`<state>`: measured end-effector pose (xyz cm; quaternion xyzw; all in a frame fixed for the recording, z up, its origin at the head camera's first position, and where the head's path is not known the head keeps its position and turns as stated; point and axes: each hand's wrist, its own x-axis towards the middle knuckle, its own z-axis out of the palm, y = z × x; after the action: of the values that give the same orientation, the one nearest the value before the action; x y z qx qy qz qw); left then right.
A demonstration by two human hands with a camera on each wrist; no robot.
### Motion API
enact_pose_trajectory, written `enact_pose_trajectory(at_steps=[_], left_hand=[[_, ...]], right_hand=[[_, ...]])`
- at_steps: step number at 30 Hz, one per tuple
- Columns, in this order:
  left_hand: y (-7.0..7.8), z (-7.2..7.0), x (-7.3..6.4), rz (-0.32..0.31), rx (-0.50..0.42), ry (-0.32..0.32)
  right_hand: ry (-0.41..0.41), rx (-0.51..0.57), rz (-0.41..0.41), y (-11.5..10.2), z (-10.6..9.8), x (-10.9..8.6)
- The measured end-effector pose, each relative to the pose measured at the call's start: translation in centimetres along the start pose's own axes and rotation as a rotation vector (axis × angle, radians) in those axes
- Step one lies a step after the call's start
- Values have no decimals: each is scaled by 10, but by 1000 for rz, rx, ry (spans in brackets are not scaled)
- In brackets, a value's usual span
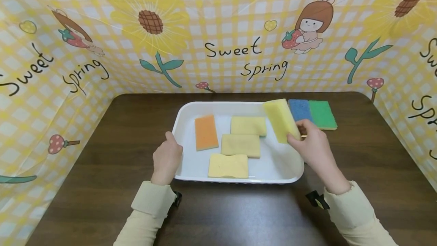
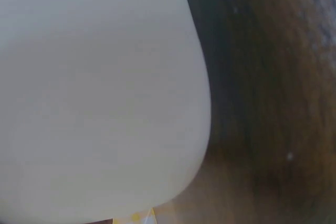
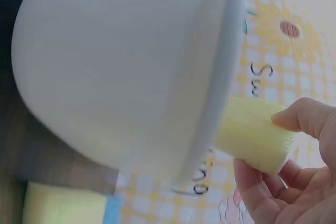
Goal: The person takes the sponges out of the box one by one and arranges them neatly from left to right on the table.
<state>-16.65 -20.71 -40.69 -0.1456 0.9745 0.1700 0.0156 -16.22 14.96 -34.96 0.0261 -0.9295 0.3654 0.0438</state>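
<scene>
Right hand (image 1: 315, 147): thumb and fingers close on the lower right end of a yellow sponge (image 1: 280, 120); the sponge extends up and to the left from the fingertips, tilted, raised over the right end of a white tray (image 1: 278, 170); the hand itself is at that tray's right rim. Left hand (image 1: 166, 160): fingers curled at the tray's left rim, gripping it; fingertips hidden from the head view.

Inside the tray, an orange sponge (image 1: 206, 132) lies nearest the left hand; three flat yellow sponges, an upper (image 1: 248, 125), a middle (image 1: 240, 146) and a lower (image 1: 228, 165), step down leftward between the hands. A blue sponge (image 1: 299, 109) and a green sponge (image 1: 322, 115) lie side by side on the dark table (image 1: 239, 212), just beyond the right hand.
</scene>
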Motion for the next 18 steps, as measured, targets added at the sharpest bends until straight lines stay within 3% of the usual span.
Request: enact_pose_trajectory(at_steps=[18], left_hand=[[3,-3,0,-19,25,-17]], right_hand=[[105,-9,161,40,-37,-5]])
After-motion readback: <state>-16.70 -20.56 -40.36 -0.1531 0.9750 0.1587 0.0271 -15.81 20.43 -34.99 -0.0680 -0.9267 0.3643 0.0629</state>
